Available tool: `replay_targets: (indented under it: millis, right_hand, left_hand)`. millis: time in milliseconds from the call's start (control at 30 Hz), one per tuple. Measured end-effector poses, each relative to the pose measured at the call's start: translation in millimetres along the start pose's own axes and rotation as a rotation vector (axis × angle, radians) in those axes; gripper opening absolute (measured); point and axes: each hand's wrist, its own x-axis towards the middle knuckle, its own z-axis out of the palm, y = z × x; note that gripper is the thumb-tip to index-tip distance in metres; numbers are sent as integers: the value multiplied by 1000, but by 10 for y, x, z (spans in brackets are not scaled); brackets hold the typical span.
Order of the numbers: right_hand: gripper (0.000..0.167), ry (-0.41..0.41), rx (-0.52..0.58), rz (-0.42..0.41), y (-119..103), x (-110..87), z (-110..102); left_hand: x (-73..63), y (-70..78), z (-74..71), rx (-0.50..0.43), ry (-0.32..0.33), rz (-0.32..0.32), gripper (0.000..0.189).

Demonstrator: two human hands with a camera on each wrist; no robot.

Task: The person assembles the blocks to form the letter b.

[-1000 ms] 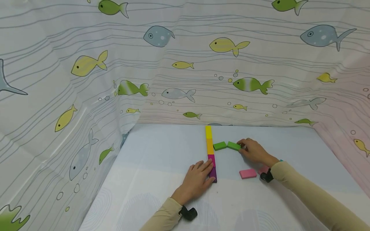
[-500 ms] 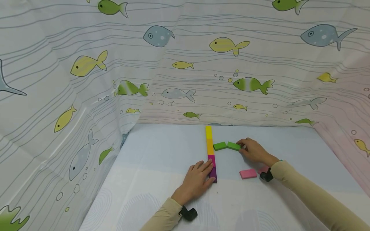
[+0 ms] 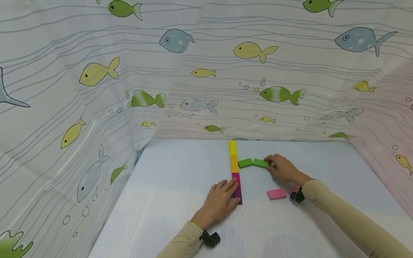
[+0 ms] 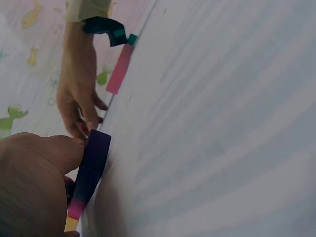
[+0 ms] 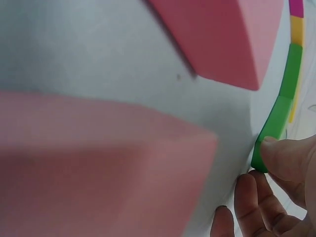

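My left hand (image 3: 217, 202) rests with extended fingers along the left of a row of blocks, fingertips on the magenta block (image 3: 237, 175), thumb at the near end of the purple block (image 3: 238, 193). Beyond them the row continues with an orange block (image 3: 234, 163) and a yellow block (image 3: 233, 147). To its right lie two green blocks, the left one (image 3: 245, 163) beside the orange block and the right one (image 3: 260, 163) angled the other way. My right hand (image 3: 285, 169) pinches that second block's right end; in the right wrist view the thumb (image 5: 291, 160) lies over it.
A pink block (image 3: 276, 194) lies on the white table (image 3: 180, 161) below the green pair. Another pink block (image 3: 294, 189) is partly hidden under the right wrist. A bit of teal (image 4: 132, 39) shows near the right wrist strap. A fish-patterned curtain (image 3: 226, 89) borders the table.
The right hand and the right green block have shifted very slightly left. The left hand and the other blocks stay put.
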Motion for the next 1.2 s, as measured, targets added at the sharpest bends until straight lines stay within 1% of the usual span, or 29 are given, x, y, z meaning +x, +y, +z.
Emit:
replay_targets:
  millis: [300, 967, 1200]
  right_hand:
    - [32, 6, -11, -30, -9, -1, 0]
    - [35, 4, -19, -23, -12, 15, -3]
    - [36, -1, -11, -21, -1, 14, 1]
  left_hand:
    - [-5, -4, 8, 1, 7, 7, 57]
    - [-2, 2, -22, -6, 1, 1, 57]
    - [-7, -2, -10, -7, -3, 0, 57]
